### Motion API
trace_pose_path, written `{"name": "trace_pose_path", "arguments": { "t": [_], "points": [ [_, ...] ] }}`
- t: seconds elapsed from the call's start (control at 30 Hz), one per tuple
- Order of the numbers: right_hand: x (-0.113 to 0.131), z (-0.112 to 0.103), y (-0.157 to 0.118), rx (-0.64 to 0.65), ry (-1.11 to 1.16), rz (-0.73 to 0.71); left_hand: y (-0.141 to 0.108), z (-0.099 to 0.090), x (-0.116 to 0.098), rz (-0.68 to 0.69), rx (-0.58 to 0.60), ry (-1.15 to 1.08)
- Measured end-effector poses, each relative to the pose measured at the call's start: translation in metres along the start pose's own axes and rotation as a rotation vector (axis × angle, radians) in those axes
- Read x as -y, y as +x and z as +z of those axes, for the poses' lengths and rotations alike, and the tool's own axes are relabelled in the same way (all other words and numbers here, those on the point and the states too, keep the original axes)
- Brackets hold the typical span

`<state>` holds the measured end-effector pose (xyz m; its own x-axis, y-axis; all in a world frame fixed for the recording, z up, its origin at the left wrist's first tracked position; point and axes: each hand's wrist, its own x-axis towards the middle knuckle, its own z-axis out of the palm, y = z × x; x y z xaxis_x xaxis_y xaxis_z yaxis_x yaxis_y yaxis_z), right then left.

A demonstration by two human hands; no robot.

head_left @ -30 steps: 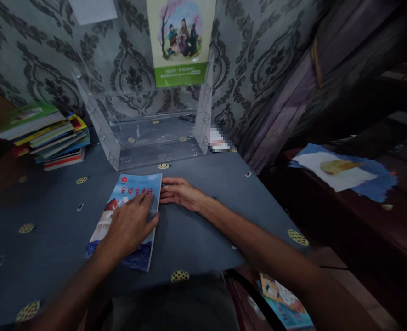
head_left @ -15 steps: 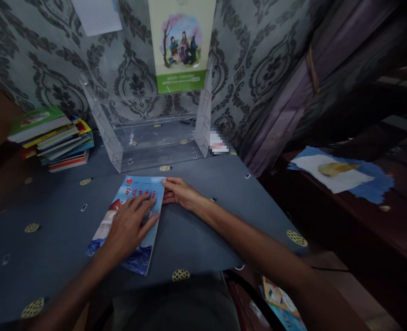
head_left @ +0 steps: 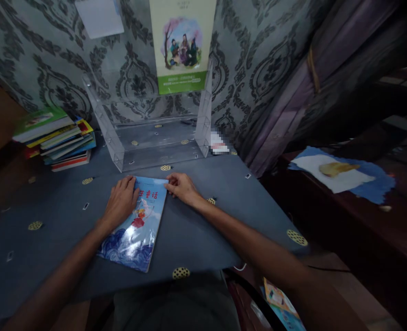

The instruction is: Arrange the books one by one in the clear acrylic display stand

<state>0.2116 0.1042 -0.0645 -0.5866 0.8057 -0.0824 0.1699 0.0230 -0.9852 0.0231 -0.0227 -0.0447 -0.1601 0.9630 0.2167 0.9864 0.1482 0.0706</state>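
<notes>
A thin storybook (head_left: 143, 230) with a shiny blue cover, red Chinese title and a small red figure lies slanted on the dark tabletop. My left hand (head_left: 121, 200) grips its upper left edge, thumb on the cover and fingers reaching to the top corner, hiding part of the title. At the upper right corner, my right hand (head_left: 183, 187) pinches the book between thumb and curled fingers.
Beyond the book stands a clear acrylic rack (head_left: 157, 154), with a green-and-cream book (head_left: 181, 46) upright above it. A stack of books (head_left: 59, 138) sits at the left rear. A dark red surface (head_left: 358, 207) to the right carries blue and white paper (head_left: 344, 177).
My left hand has slid from the middle of the cover up to the left edge, uncovering the red figure. My right hand stays at the top right corner, its fingers more curled.
</notes>
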Motion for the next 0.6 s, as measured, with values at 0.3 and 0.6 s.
{"name": "trace_pose_path", "arguments": {
  "t": [0.3,0.6],
  "points": [
    [0.007,-0.010,-0.015,-0.032,-0.630,-0.276,0.004,-0.001,-0.001,0.037,-0.016,-0.004],
    [0.008,-0.008,-0.018,0.014,-0.708,-0.295,0.007,0.003,-0.001,0.121,-0.035,-0.117]
  ]
}}
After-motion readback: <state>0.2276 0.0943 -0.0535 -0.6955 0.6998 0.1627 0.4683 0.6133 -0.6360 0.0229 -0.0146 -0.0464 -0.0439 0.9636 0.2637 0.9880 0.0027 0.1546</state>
